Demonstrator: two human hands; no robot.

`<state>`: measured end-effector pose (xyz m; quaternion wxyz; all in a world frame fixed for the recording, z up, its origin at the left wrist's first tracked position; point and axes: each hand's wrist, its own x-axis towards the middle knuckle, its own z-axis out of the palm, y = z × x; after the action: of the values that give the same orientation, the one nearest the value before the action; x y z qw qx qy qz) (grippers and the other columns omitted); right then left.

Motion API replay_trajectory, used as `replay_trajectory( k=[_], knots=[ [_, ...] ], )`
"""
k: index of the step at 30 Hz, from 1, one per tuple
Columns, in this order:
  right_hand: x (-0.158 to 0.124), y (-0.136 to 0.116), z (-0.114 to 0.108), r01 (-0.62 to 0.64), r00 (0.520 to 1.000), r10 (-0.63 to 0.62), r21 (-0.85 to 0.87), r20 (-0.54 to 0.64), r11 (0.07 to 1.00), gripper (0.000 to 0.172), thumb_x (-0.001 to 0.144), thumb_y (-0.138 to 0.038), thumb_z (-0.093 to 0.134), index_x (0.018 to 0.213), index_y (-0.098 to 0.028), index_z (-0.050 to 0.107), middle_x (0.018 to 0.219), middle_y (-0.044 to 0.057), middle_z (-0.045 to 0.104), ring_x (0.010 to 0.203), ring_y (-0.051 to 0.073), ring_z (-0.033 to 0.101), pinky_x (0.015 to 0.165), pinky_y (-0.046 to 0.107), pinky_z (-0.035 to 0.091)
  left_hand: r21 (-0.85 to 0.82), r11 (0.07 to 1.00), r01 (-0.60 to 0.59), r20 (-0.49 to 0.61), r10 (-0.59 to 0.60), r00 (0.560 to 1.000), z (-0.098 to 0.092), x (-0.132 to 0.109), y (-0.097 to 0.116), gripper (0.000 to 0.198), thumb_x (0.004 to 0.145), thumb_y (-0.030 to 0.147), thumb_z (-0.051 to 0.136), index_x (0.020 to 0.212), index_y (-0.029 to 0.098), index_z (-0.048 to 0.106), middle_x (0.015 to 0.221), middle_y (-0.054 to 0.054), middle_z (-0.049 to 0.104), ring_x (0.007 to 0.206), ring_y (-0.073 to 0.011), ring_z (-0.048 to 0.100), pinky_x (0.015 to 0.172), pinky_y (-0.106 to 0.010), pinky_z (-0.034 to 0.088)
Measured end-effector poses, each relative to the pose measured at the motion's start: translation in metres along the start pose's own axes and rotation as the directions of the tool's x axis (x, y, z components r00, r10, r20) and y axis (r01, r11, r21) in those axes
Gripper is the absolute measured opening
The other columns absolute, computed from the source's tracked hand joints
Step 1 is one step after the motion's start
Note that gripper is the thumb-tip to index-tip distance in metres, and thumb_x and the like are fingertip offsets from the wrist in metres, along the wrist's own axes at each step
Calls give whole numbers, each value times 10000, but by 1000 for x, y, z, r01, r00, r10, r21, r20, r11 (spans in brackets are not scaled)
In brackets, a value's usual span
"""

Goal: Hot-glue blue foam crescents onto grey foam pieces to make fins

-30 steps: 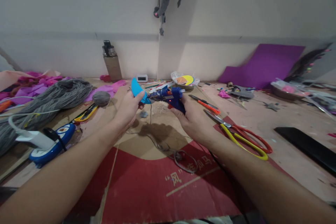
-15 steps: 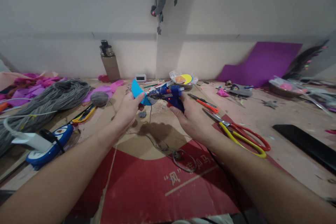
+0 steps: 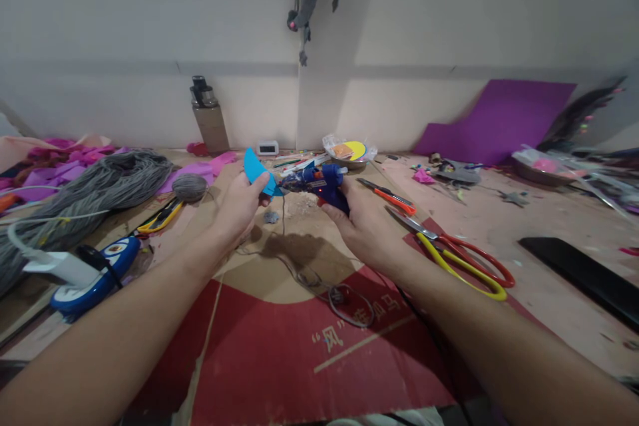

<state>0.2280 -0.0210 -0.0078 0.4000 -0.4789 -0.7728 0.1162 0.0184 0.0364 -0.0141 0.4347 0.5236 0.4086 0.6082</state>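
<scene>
Between thumb and fingers, my left hand (image 3: 244,200) pinches a curved blue crescent-shaped piece (image 3: 257,170), which looks like card or felt. My right hand (image 3: 352,216) is wrapped round the handle of a blue hot glue gun (image 3: 319,180) with a small red light on its side. Its nozzle points left, at the lower end of the blue piece; whether they touch I cannot tell. A strand of grey yarn (image 3: 284,213) hangs from that end down to loose loops (image 3: 352,309) on the cardboard. Below the hands lies a small grey tuft (image 3: 271,217).
Right of my hands lie an orange utility knife (image 3: 394,200) and scissors (image 3: 449,256) with red and yellow handles. At left are a blue power strip (image 3: 94,279), a yellow cutter (image 3: 162,216), a grey yarn ball (image 3: 190,187) and a yarn skein (image 3: 114,180). Red-printed cardboard (image 3: 279,359) covers the front.
My left hand and the blue piece have shifted slightly left. The piece is turned a little. The glue gun in my right hand has barely moved.
</scene>
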Motion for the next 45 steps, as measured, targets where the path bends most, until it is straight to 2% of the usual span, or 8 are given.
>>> replay_trajectory(
  k=[6,15,21,27,36,45],
  knots=[
    [1,2,1,-10,1000,10,10,-18,1000,421,900,-219,514,1316,-178,470,1223,139,644,1162,311,586,953,485,474,-13,999,33,20,-33,999,7,-4,4,173,749,297,669,737,167,556,631,-1,553,504,-98,464,451,-217,361],
    [0,1,-1,17,1000,-17,7,-9,1000,379,897,-218,505,1274,-189,488,1179,136,659,1109,306,610,934,487,477,1,1000,1,3,-1,1000,1,-1,2,230,754,331,679,691,179,519,621,12,521,501,-93,442,457,-222,340],
    [0,2,0,2,1000,-2,-4,-25,1000,411,901,-233,508,1308,-186,476,1194,142,654,1135,316,599,938,488,477,-20,1000,23,13,-23,1000,6,-4,5,193,761,301,661,704,176,525,612,8,520,490,-94,441,458,-223,353],
    [0,4,1,-6,1000,7,20,-30,1000,445,902,-221,510,1343,-198,461,1212,131,649,1155,310,591,954,490,475,-8,1000,21,27,-20,999,6,-3,1,188,760,298,674,717,176,537,610,0,545,483,-100,457,453,-224,361],
    [1,5,0,-6,999,7,29,-50,1000,391,910,-239,493,1299,-200,471,1193,133,651,1137,313,598,950,506,477,79,997,2,73,-8,997,2,-3,-6,230,778,384,674,746,173,589,645,-12,583,519,-110,489,488,-230,390],
    [1,4,0,17,998,-15,38,-58,999,400,906,-222,487,1305,-204,462,1221,125,641,1152,301,591,952,487,480,70,997,13,48,-17,999,3,-3,-5,196,762,349,686,749,176,595,654,-19,598,549,-125,525,485,-228,387]
  ],
)
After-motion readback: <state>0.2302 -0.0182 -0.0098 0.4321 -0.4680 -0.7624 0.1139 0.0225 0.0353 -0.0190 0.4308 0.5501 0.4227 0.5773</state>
